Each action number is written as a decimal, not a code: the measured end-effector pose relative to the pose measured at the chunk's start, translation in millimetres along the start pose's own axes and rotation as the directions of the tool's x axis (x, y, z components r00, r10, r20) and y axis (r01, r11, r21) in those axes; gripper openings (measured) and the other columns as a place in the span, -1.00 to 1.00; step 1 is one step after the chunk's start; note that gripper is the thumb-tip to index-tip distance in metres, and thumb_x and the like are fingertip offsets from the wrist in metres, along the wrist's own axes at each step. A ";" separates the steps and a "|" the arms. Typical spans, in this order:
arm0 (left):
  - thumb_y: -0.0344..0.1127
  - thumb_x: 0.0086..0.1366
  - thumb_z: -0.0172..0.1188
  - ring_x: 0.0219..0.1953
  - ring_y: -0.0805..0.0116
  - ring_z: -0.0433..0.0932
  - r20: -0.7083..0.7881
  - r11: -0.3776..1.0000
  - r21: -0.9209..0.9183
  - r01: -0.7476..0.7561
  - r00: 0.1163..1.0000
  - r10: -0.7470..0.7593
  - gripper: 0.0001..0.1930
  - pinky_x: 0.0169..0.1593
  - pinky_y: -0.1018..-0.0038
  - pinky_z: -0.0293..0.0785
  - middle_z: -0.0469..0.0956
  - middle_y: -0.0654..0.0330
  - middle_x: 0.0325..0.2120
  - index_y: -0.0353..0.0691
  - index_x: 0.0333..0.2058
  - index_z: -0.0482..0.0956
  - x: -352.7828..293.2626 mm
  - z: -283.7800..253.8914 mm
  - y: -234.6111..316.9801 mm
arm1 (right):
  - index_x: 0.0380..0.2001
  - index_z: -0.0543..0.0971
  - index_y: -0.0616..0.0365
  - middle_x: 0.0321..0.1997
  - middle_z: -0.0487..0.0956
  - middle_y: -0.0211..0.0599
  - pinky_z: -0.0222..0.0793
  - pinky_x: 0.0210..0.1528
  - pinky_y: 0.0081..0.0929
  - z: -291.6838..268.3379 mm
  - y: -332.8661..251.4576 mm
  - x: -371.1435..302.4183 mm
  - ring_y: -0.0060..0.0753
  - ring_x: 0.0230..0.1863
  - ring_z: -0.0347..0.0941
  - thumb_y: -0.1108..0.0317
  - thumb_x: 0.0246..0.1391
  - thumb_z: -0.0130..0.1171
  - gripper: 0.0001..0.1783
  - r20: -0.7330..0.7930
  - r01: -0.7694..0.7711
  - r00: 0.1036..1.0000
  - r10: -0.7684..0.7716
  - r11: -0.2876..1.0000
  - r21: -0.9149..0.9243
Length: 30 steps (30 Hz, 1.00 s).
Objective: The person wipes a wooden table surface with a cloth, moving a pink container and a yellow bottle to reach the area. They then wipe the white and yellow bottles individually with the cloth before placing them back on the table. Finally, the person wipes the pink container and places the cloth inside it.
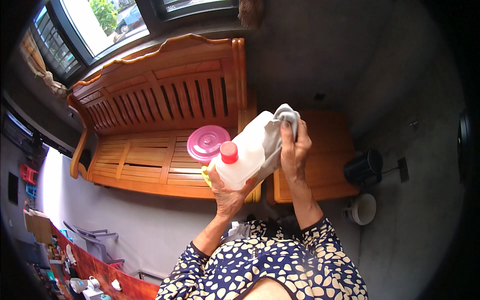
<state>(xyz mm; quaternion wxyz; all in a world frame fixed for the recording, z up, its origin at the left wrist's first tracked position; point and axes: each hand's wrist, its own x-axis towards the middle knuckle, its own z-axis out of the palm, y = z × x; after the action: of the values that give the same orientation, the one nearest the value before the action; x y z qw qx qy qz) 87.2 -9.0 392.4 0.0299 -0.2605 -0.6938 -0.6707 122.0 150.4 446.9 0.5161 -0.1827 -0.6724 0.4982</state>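
Note:
In front of me I hold a white translucent plastic jug (248, 150), tilted with its red screw cap (229, 151) toward the lower left. My left hand (228, 199) is closed around the jug's capped end. A bit of yellow (205, 176) shows beside the left fingers; I cannot make out what it is. My right hand (296, 147) pinches a bunched grey cloth (272, 143), which lies against the jug's far end and right side. Behind the jug, a pink round tub with a lid (209, 143) stands on the wooden bench (145, 175).
Right of the bench is a wooden side table (325, 150) with a black kettle (363, 167) by its edge. A white bucket (361, 209) stands below. At lower left are a grey plastic chair (95, 240) and a red-topped table (125, 282) with clutter.

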 end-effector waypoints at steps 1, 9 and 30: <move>-0.36 -0.19 0.46 -0.06 0.31 0.43 0.020 0.998 -0.054 0.027 0.999 -0.026 -0.11 -0.02 0.40 0.44 0.36 0.10 -0.08 -0.21 0.10 0.07 0.0 1.1 5.8 | -0.09 0.50 0.21 -0.21 0.46 -0.15 0.39 -0.27 -0.48 -5.5 -24.6 -2.0 -0.28 -0.31 0.47 0.38 0.12 0.13 -0.72 -0.005 0.076 0.997 -0.077 0.995 -0.068; -0.36 -0.08 0.47 -0.02 0.25 0.42 0.238 0.953 -0.244 0.181 0.964 -0.122 -0.11 0.02 0.35 0.44 0.31 0.05 -0.01 -0.16 0.13 0.02 -20.5 -2.8 4.3 | -0.18 0.63 -0.08 0.08 0.33 -0.19 0.25 0.07 -0.10 -23.4 -49.2 -12.0 0.02 0.09 0.22 0.30 -0.32 0.35 -0.54 0.516 0.622 0.758 -0.398 0.676 -0.394; -0.37 -0.11 0.46 -0.06 0.32 0.45 0.241 0.944 -0.266 0.195 0.962 -0.131 -0.15 0.02 0.40 0.43 0.38 0.12 -0.08 -0.19 0.13 0.11 -17.3 9.5 0.1 | -0.18 0.61 0.00 0.05 0.35 -0.12 0.25 0.06 -0.11 -33.0 -21.4 -9.5 0.00 0.08 0.22 0.32 -0.23 0.30 -0.60 0.532 0.587 0.782 -0.325 0.672 -0.452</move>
<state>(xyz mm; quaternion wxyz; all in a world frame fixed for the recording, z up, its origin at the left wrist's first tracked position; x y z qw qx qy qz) 105.1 -5.6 384.8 -0.1411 -0.2760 -0.6074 -0.7314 160.4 149.7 459.5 0.3893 -0.0486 -0.9093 0.1385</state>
